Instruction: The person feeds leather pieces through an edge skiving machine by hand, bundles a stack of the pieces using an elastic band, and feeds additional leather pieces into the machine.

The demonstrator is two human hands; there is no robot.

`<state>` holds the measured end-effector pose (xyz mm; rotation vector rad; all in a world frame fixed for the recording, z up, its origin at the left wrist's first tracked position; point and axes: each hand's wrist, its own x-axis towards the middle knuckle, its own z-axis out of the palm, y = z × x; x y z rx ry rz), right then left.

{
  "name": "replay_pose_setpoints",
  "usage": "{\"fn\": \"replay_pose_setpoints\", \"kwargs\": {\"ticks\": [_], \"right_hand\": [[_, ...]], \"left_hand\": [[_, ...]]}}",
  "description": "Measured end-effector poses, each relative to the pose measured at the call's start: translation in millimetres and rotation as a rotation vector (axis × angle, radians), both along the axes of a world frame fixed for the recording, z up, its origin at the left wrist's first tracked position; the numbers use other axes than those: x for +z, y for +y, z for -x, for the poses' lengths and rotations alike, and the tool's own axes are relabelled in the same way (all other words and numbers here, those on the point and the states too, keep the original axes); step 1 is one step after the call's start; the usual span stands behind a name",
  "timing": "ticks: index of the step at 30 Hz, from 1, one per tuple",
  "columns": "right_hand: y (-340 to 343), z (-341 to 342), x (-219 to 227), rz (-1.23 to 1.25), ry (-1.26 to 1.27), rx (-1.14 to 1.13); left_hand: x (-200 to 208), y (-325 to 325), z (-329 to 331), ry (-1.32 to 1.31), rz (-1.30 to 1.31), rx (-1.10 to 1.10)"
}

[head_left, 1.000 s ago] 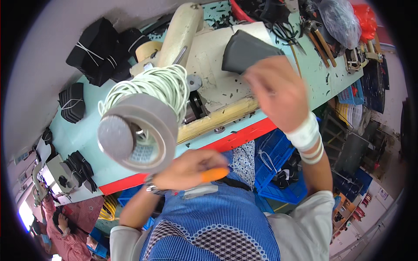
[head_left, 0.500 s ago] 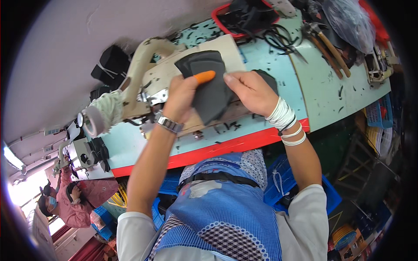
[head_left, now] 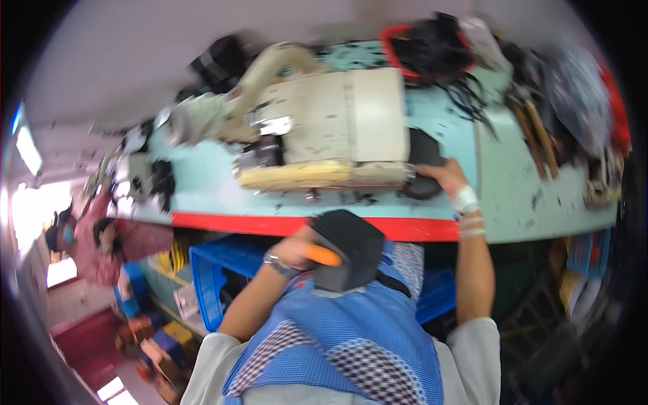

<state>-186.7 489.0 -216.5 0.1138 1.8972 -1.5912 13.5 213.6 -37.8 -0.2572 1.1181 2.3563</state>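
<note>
My left hand [head_left: 297,252], with an orange finger cover, grips a stack of dark grey, flat cut pieces [head_left: 352,248] in front of my apron, below the table's red front edge. My right hand [head_left: 443,177] is out over the table, closed at the edge of a second set of dark pieces [head_left: 425,148]; motion blur hides how many it pinches. Those pieces lie against the right end of a cream sewing machine [head_left: 317,121] with a flat bed. Its curved arm rises at the back left, a white wrapped part on its end.
At the back stands a red basket [head_left: 390,57] of black scraps. Black scissors [head_left: 472,101], wooden-handled tools [head_left: 536,138] and a clear plastic bag [head_left: 580,101] lie to the right. Blue crates [head_left: 202,283] stand under the table. Another person [head_left: 98,233] sits at far left.
My left hand has drawn its stack off the machine bed toward my lap. My right hand has left that stack and moved right and down to the pieces beside the machine. The view has turned.
</note>
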Motion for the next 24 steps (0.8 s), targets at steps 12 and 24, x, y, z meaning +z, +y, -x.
{"fn": "replay_pose_setpoints", "kwargs": {"ticks": [12,24], "right_hand": [[-91.8,-74.2,272.3,-0.279,1.580,0.766],[-380.1,-150.8,225.9,0.238,1.298,0.947]], "left_hand": [[22.5,-63.6,-22.2,0.204,-0.721,0.513],[-10.8,-264.4,-90.0,0.079,-0.451,0.568]]}}
